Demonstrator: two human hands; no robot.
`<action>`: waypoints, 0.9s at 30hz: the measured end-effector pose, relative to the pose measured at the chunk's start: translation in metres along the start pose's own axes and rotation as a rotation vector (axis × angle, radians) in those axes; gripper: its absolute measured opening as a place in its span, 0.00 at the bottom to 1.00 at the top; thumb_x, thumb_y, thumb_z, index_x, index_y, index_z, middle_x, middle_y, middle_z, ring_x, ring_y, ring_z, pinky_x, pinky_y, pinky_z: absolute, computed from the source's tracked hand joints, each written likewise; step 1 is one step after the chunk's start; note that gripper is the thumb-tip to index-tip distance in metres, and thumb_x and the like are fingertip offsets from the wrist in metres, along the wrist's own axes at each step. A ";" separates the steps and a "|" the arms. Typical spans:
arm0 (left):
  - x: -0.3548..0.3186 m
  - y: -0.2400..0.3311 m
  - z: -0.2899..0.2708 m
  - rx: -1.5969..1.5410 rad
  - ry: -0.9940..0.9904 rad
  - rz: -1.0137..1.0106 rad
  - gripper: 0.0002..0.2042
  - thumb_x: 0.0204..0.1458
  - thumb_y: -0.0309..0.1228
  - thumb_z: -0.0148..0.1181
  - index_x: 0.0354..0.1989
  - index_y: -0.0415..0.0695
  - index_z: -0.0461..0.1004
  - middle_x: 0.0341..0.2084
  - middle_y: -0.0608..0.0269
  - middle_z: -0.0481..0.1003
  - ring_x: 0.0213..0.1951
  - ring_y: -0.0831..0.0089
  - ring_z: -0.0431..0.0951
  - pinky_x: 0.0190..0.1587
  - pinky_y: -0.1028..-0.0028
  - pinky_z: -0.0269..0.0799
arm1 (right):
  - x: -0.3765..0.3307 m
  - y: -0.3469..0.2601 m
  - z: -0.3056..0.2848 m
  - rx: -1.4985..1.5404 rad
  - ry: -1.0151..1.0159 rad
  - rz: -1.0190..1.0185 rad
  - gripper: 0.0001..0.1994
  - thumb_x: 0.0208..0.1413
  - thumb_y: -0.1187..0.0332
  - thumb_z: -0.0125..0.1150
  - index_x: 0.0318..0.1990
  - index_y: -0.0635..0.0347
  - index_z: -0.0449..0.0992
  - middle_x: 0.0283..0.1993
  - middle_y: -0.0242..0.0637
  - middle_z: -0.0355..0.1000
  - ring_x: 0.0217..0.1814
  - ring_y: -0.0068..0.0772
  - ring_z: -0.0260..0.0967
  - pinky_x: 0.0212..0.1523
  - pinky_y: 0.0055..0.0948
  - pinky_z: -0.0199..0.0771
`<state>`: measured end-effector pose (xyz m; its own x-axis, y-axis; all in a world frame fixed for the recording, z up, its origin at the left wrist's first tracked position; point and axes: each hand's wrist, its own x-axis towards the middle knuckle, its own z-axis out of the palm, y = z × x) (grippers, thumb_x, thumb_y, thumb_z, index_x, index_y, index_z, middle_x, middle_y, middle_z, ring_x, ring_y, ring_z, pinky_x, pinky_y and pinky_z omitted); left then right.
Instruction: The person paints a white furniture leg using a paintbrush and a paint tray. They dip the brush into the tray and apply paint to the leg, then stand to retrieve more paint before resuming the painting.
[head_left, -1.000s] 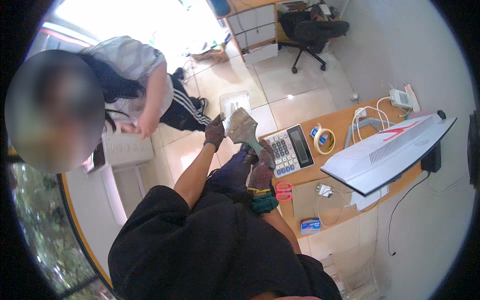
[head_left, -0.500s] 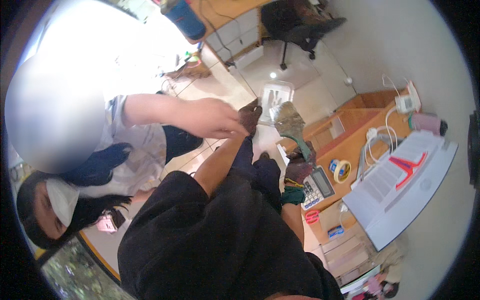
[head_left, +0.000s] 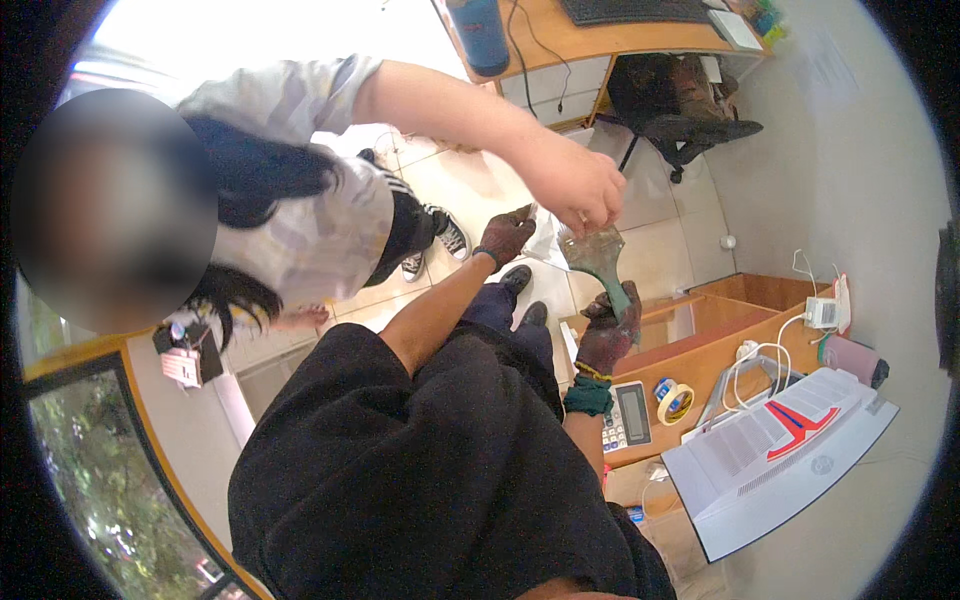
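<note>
My right hand [head_left: 610,325], in a dark reddish-brown work glove, is closed round the handle of a green-handled tool [head_left: 604,272]. Its head is wide, flat and greyish; I cannot tell whether it is a brush or a scraper. My left hand [head_left: 508,236], gloved the same way, grips the near edge of a clear plastic tray [head_left: 543,238]. A co-worker's bare hand [head_left: 585,195] reaches in from the left with fingers bent down, right by the tool's head, and hides most of the tray. Whether those fingers touch the tool or something in the tray is hidden.
At the right, a wooden desk [head_left: 690,355] carries a calculator [head_left: 628,412], a tape roll [head_left: 675,402], white cables and a tilted monitor [head_left: 790,460]. The co-worker [head_left: 300,200] stands at the left. Ahead are another desk [head_left: 630,38], a blue tumbler [head_left: 478,38] and a dark chair [head_left: 665,105].
The co-worker's hand has moved right, from beside my left hand to over the tray and the tool's head. The view has shifted. Both my hands keep their grip.
</note>
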<state>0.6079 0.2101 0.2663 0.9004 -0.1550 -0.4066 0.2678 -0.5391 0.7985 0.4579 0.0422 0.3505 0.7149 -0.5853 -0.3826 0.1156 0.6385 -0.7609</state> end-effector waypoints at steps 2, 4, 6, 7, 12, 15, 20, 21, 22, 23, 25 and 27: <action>-0.015 0.004 -0.005 -0.033 0.020 -0.013 0.21 0.51 0.39 0.53 0.51 0.42 0.70 0.29 0.59 0.76 0.27 0.75 0.73 0.31 0.72 0.70 | -0.001 -0.002 0.001 -0.038 -0.013 0.002 0.25 0.54 0.53 0.50 0.52 0.63 0.63 0.28 0.36 0.66 0.25 0.26 0.64 0.25 0.25 0.69; -0.033 0.011 -0.009 -0.090 0.007 -0.011 0.22 0.51 0.39 0.54 0.53 0.42 0.69 0.28 0.60 0.76 0.24 0.77 0.72 0.27 0.74 0.71 | -0.006 -0.003 0.001 -0.058 -0.027 -0.008 0.25 0.54 0.53 0.49 0.53 0.63 0.62 0.28 0.36 0.66 0.25 0.26 0.64 0.25 0.25 0.69; -0.038 0.016 -0.010 -0.176 -0.024 -0.015 0.22 0.51 0.39 0.53 0.54 0.43 0.68 0.29 0.60 0.76 0.24 0.77 0.71 0.28 0.74 0.70 | -0.007 -0.004 0.003 -0.062 -0.073 -0.027 0.24 0.55 0.54 0.48 0.53 0.63 0.62 0.28 0.37 0.67 0.25 0.27 0.64 0.24 0.25 0.69; -0.041 0.011 -0.008 -0.142 -0.004 -0.071 0.21 0.50 0.37 0.53 0.53 0.44 0.69 0.29 0.61 0.76 0.24 0.78 0.70 0.27 0.74 0.70 | -0.010 -0.003 0.001 -0.028 -0.084 -0.029 0.22 0.55 0.56 0.49 0.51 0.62 0.63 0.28 0.37 0.67 0.26 0.27 0.65 0.24 0.26 0.70; -0.058 0.005 -0.002 -0.061 0.000 -0.041 0.18 0.50 0.38 0.53 0.49 0.45 0.72 0.28 0.58 0.76 0.24 0.73 0.73 0.28 0.71 0.71 | -0.020 -0.012 -0.002 -0.039 -0.072 -0.031 0.18 0.55 0.58 0.49 0.48 0.61 0.64 0.27 0.38 0.68 0.23 0.29 0.66 0.23 0.27 0.71; -0.057 -0.009 -0.001 0.308 -0.005 0.197 0.17 0.50 0.37 0.52 0.46 0.44 0.73 0.32 0.52 0.76 0.29 0.65 0.76 0.32 0.68 0.72 | -0.022 -0.013 -0.008 -0.077 -0.077 -0.074 0.17 0.56 0.58 0.49 0.47 0.60 0.64 0.26 0.38 0.68 0.23 0.29 0.66 0.22 0.27 0.71; -0.036 -0.090 0.019 1.019 0.126 0.577 0.07 0.40 0.34 0.54 0.27 0.45 0.72 0.30 0.54 0.74 0.35 0.57 0.75 0.37 0.59 0.71 | -0.013 0.007 -0.036 -0.226 -0.185 -0.130 0.18 0.58 0.52 0.48 0.44 0.58 0.64 0.27 0.36 0.68 0.24 0.27 0.67 0.20 0.26 0.71; -0.037 -0.129 0.019 0.893 0.249 0.672 0.06 0.40 0.33 0.55 0.25 0.46 0.71 0.31 0.55 0.74 0.35 0.57 0.75 0.37 0.59 0.71 | -0.029 0.004 -0.025 -0.227 -0.227 -0.121 0.19 0.57 0.51 0.48 0.44 0.58 0.65 0.28 0.36 0.69 0.25 0.27 0.68 0.20 0.25 0.70; -0.041 -0.077 0.025 0.904 0.261 0.676 0.04 0.38 0.32 0.55 0.23 0.48 0.71 0.31 0.56 0.74 0.35 0.59 0.76 0.37 0.62 0.72 | -0.014 0.004 -0.039 -0.210 -0.244 -0.191 0.20 0.57 0.50 0.48 0.44 0.58 0.65 0.30 0.37 0.69 0.26 0.28 0.68 0.21 0.24 0.70; -0.051 -0.067 0.019 0.911 0.205 0.611 0.05 0.39 0.33 0.54 0.26 0.48 0.72 0.31 0.55 0.74 0.36 0.59 0.76 0.38 0.62 0.72 | -0.014 0.005 -0.042 -0.174 -0.252 -0.137 0.21 0.56 0.49 0.49 0.45 0.57 0.65 0.31 0.37 0.70 0.26 0.30 0.69 0.22 0.24 0.71; -0.061 -0.072 0.011 0.653 0.197 0.352 0.12 0.42 0.34 0.50 0.34 0.48 0.74 0.32 0.53 0.75 0.37 0.57 0.76 0.40 0.62 0.71 | -0.016 0.015 -0.053 -0.158 -0.389 -0.187 0.27 0.51 0.44 0.53 0.48 0.56 0.65 0.35 0.38 0.70 0.29 0.31 0.69 0.24 0.25 0.71; -0.077 -0.061 0.008 0.295 0.248 0.114 0.20 0.43 0.36 0.45 0.45 0.48 0.72 0.35 0.48 0.75 0.38 0.55 0.76 0.43 0.61 0.70 | -0.008 0.017 -0.064 -0.174 -0.433 -0.174 0.22 0.55 0.50 0.47 0.48 0.59 0.65 0.35 0.39 0.69 0.29 0.34 0.68 0.23 0.28 0.69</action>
<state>0.5194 0.2483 0.2453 0.9838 -0.0423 -0.1741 0.0839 -0.7498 0.6563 0.4094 0.0255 0.3072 0.9201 -0.3912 -0.0174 0.1682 0.4351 -0.8845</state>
